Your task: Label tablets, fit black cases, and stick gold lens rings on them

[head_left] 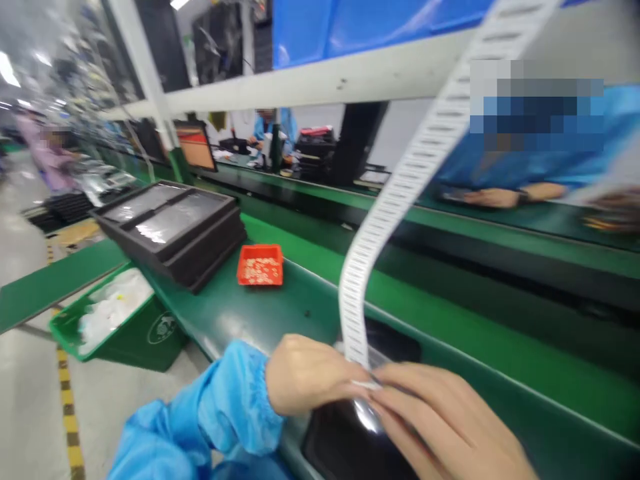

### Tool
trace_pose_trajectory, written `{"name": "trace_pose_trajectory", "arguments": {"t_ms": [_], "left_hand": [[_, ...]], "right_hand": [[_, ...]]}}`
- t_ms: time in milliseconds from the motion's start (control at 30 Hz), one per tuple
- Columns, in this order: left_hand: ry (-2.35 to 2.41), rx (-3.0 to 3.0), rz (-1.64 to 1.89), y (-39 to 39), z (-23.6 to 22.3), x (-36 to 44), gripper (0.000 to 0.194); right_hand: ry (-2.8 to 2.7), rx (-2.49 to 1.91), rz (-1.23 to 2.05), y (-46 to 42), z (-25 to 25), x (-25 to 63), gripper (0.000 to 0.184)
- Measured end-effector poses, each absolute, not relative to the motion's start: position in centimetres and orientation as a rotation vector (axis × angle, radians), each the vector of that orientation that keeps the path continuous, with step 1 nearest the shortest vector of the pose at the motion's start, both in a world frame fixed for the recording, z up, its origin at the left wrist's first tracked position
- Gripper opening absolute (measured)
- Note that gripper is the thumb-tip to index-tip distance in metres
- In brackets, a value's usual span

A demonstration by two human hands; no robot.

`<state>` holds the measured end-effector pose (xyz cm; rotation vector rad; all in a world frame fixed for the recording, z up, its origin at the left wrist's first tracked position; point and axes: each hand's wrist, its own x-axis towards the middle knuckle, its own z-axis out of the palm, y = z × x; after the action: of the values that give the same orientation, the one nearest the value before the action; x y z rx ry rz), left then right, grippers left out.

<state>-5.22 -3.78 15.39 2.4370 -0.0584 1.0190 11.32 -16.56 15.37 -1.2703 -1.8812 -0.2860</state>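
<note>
left hand [309, 373] and right hand [440, 413] meet; fingertips pinched closed at the lower end of white label strip [383, 213], which rises above them. dark flat device [345, 443] below the fingers; red tray [260, 247] beyond, leftward.

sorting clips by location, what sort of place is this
Probably a factory assembly area: stacked black trays and a red tray stand on a long green workbench, with a person in blue opposite.

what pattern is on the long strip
The long strip is white with dark crosswise dashes, clearest in the head view.
</note>
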Motion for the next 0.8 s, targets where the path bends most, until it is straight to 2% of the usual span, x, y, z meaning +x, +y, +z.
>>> {"name": "trace_pose_trajectory", "arguments": {"t_ms": [100, 233, 367, 733, 800], "left_hand": [[-0.104, 2.519, 0.998, -3.1, 15.6, -5.3, 0.020], [-0.168, 2.603, 1.059, -2.0, 15.1, -5.0, 0.014], [-0.208, 2.619, 1.051, -1.6, 14.7, -4.9, 0.014], [-0.198, 2.635, 1.012, -1.2, 14.3, -4.8, 0.016], [-0.166, 2.646, 1.019, -0.9, 14.2, -4.8, 0.030]], "right_hand": [[-1.888, -1.334, -0.089, -16.3, 17.4, 10.8, 0.019], [-1.774, -1.371, 0.107, -16.0, 17.3, 11.6, 0.012], [-1.762, -1.368, 0.085, -15.7, 16.9, 11.7, 0.004], [-1.851, -1.384, -0.041, -15.0, 16.3, 11.2, 0.009], [-1.851, -1.366, -0.089, -14.9, 16.5, 11.0, 0.010]]}}
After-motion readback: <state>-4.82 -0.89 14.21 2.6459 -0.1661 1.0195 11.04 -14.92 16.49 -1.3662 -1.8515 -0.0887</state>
